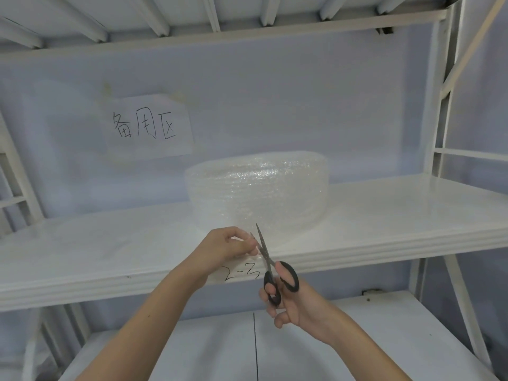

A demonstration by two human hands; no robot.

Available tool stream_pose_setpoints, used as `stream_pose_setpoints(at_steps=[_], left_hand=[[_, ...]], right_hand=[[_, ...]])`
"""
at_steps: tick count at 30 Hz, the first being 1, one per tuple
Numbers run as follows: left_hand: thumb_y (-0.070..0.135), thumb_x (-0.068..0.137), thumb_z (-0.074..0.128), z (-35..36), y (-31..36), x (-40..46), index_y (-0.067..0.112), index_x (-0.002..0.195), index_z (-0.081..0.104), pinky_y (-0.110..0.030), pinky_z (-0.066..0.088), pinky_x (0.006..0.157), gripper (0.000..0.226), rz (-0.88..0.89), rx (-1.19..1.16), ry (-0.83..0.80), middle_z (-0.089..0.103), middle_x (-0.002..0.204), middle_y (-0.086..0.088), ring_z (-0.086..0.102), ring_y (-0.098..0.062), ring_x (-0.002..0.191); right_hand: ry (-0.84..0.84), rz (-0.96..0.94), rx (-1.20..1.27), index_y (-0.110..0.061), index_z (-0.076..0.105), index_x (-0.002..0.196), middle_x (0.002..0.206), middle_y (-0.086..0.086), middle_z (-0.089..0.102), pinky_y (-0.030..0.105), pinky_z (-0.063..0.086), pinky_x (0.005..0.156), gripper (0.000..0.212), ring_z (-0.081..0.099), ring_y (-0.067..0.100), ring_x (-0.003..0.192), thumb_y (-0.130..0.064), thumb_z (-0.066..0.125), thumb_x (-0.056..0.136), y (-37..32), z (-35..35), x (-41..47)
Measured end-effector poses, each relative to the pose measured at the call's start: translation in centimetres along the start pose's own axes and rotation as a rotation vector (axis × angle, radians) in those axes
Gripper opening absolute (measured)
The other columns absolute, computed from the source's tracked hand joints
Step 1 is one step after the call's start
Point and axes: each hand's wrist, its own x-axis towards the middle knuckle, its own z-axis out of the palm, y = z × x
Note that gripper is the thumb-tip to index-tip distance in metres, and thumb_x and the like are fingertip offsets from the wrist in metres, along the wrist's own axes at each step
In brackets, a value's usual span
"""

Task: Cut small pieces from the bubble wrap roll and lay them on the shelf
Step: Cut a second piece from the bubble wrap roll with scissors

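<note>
Now: left hand (233, 244) pinches loose wrap edge (254, 239) at frame centre; right hand (288, 301) grips scissors (270, 266), blades pointing up beside pinch, bubble wrap roll (258, 193) directly behind on shelf (384, 215).

Handwritten black characters "备用区" are seen on a white paper sheet (149, 127) taped to the back wall above the shelf. "2-3" is handwritten in black on the front edge of the white shelf (384, 251), just below the hands.
</note>
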Motion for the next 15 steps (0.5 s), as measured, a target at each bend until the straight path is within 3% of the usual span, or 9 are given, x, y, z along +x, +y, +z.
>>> stream_pose_setpoints(at_steps=[9, 15], left_hand=[[0.022, 0.088, 0.073, 0.10, -0.34, 0.06, 0.009, 0.088, 0.074, -0.014, 0.046, 0.078, 0.013, 0.024, 0.048, -0.016, 0.080, 0.088, -0.004, 0.072, -0.005, 0.083], [0.023, 0.088, 0.073, 0.00, -0.23, -0.11, 0.007, 0.087, 0.074, -0.022, 0.046, 0.088, 0.016, 0.025, 0.062, -0.032, 0.080, 0.090, -0.006, 0.074, -0.009, 0.088]], right_hand=[[0.053, -0.107, -0.079, -0.014, 0.048, 0.069, 0.071, 0.001, 0.054, 0.027, 0.041, 0.052, 0.042, 0.048, 0.017, 0.054, -0.052, 0.064, 0.077, 0.62, -0.51, -0.02], [0.042, -0.118, -0.141, -0.021, 0.055, 0.058, 0.070, 0.005, 0.052, 0.027, 0.043, 0.053, 0.036, 0.049, 0.016, 0.054, -0.047, 0.064, 0.081, 0.86, -0.83, -0.02]])
